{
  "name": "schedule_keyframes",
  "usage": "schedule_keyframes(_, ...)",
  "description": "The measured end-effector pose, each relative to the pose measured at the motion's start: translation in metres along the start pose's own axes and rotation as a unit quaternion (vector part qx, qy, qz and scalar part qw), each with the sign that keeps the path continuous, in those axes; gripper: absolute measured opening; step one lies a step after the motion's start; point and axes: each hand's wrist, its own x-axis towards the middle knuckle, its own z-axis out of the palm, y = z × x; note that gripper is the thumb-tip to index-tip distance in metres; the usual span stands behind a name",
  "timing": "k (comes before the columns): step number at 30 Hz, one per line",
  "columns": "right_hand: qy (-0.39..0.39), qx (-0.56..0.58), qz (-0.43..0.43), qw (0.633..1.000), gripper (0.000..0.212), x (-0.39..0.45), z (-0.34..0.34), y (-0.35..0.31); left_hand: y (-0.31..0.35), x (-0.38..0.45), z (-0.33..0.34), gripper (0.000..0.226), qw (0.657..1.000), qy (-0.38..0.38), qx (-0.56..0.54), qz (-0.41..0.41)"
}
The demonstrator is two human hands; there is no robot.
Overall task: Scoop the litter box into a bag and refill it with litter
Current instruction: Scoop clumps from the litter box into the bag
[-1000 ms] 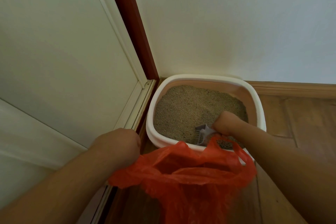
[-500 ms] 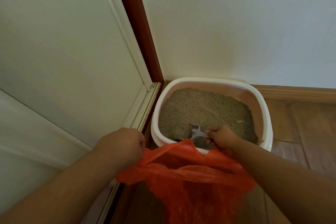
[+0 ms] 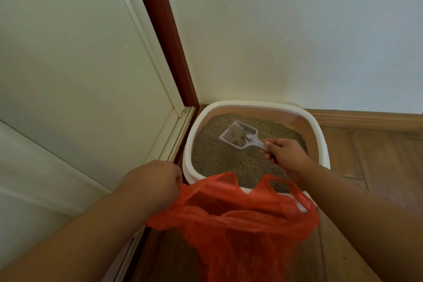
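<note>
A white-rimmed litter box stands in the room's corner, filled with grey-brown litter. My right hand grips the handle of a grey slotted scoop, which is raised over the litter with some litter and clumps in its blade. My left hand clutches the left edge of an orange plastic bag, held open in front of the box's near rim. The bag's handle loop hides part of that rim.
A white door panel and dark red door frame rise on the left. A white wall stands behind the box, with a wooden skirting board along it. Wooden floor lies to the right.
My right hand has lifted the scoop out of the near litter and moved it toward the far left of the box, blade now loaded. The bag and left hand stayed in place.
</note>
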Motion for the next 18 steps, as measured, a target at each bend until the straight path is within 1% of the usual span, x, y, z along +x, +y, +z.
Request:
schedule_keyframes(12, -0.012, 0.000, -0.020, 1.000, 0.020, -0.002, -0.010, -0.007, 0.003, -0.005, -0.002, 0.030, 1.000, 0.017, -0.011, 0.003)
schedule_keyframes(18, 0.003, -0.018, -0.021, 1.000, 0.020, -0.005, -0.016, -0.009, 0.004, -0.006, -0.001, 0.029, 0.999, 0.028, -0.019, 0.010)
